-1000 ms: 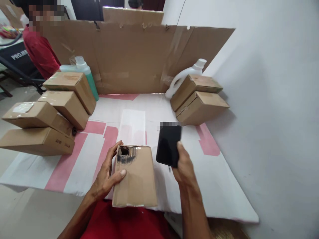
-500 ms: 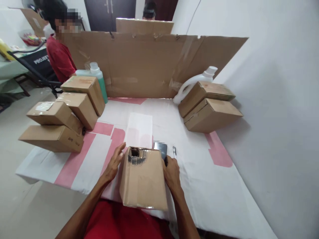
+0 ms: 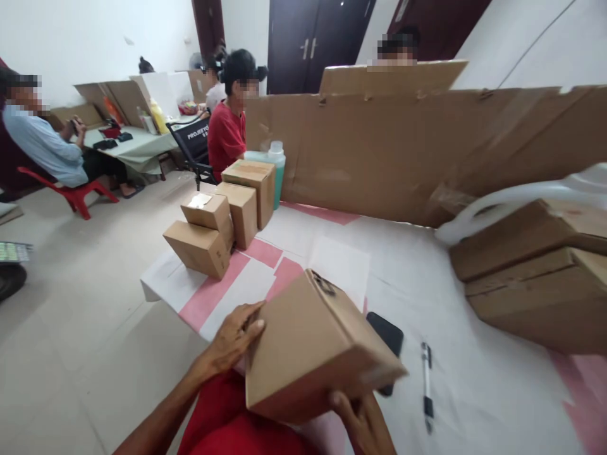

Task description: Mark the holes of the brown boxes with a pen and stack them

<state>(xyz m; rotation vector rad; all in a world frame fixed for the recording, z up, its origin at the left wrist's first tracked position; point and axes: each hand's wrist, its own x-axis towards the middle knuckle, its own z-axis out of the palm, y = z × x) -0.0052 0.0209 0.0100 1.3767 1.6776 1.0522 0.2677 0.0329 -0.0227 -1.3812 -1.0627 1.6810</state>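
Observation:
A brown cardboard box (image 3: 298, 341) is tilted at the near edge of the table, held between both hands. My left hand (image 3: 237, 338) is closed against its left side, fingers along the upper edge. At the lower right edge, my right hand (image 3: 363, 420) grips the box with the thumb in front; its other fingers are partly hidden. The dark-marked hole (image 3: 324, 284) shows at the box's far end. Just right of the box lies a black phone (image 3: 391, 333), partly covered by it. A pen (image 3: 427, 385) rests farther right. Beyond the box lies a white sheet of paper (image 3: 340, 262).
Several cardboard boxes (image 3: 202, 249) stand at the table's left edge, beside a green-liquid bottle (image 3: 279, 174). More boxes (image 3: 535, 291) and a white jug (image 3: 502, 202) are at right. A cardboard partition (image 3: 370, 151) closes the back. Other people sit beyond.
The view has swung left. The box has been turned and tilted, its hole now facing away. My right hand has shifted from beside the phone to the box's near lower edge.

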